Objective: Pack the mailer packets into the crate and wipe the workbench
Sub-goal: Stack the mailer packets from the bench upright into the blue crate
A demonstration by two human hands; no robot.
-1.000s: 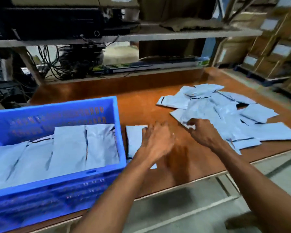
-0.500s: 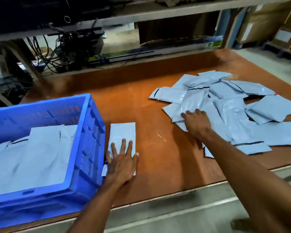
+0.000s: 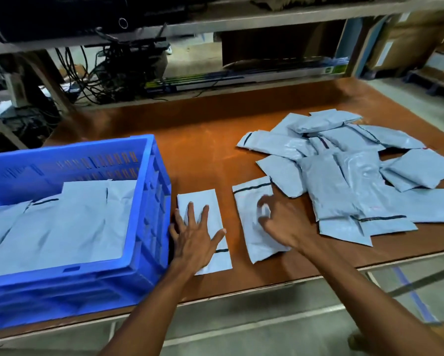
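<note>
A blue plastic crate [image 3: 153, 217] stands at the left of the brown workbench [image 3: 203, 155], with several pale blue mailer packets [image 3: 69, 227] lying flat inside. One packet [image 3: 217, 214] lies right beside the crate, and my left hand [image 3: 194, 242] rests flat on it with fingers spread. A second packet [image 3: 251, 235] lies just right of it. My right hand [image 3: 280, 222] has its fingers curled onto this one; they are blurred. A loose pile of several packets [image 3: 344, 176] covers the bench's right part.
A low shelf [image 3: 241, 80] with cables and long boxes runs along the back of the bench, and another shelf board sits above it. Cardboard boxes [image 3: 408, 39] stand at the far right. The bench's front edge is close to my arms.
My right hand has drawn one packet out of the pile, leftward and toward the front edge. My left hand stays flat on the packet beside the crate.
</note>
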